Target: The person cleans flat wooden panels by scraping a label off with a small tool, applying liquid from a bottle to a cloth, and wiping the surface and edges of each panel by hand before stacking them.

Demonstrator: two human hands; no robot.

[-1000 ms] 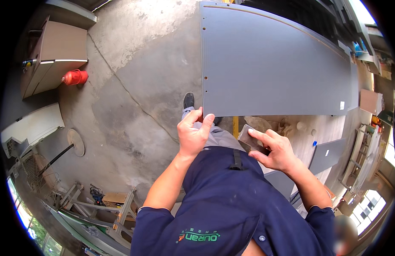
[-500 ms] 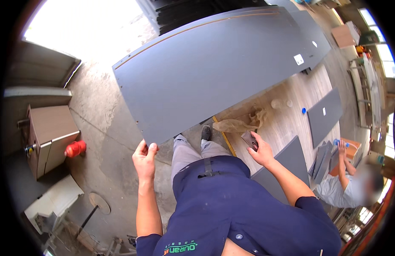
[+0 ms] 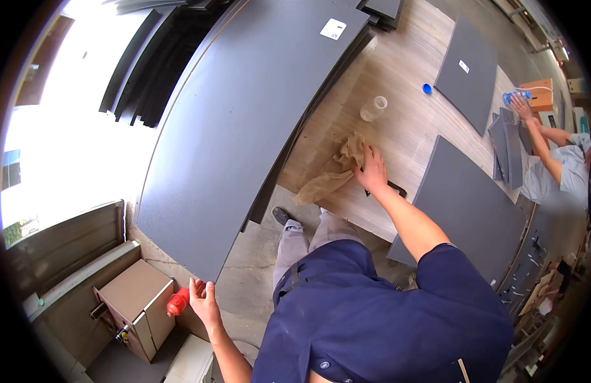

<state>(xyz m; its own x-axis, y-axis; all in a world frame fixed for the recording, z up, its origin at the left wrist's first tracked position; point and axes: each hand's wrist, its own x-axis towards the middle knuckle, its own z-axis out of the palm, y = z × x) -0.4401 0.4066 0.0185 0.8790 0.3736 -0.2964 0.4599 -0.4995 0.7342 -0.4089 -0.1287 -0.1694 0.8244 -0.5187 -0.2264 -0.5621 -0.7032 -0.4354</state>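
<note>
A large dark grey panel (image 3: 244, 115) stretches from the upper middle down to the lower left, with further panels beneath its right edge. My left hand (image 3: 205, 305) is at its near corner, fingers and thumb closed about the edge. On the wood-patterned table (image 3: 397, 83) lies a crumpled tan rag (image 3: 350, 152), one end trailing toward the table edge. My right hand (image 3: 373, 172) has its fingers curled on the rag, their tips partly hidden. A small dark object (image 3: 396, 189) lies on the table, partly beneath my right wrist.
A clear cup (image 3: 374, 109) and a blue cap (image 3: 427, 89) are on the table. Grey panels (image 3: 464, 198) lie to the right. A co-worker's hand (image 3: 520, 105) is at a blue-and-clear item. A red object (image 3: 178, 302) and a brown cabinet (image 3: 132, 303) are at lower left.
My right hand has put down the small dark object and moved to the rag. The view has turned; my left hand is still at the panel's corner.
</note>
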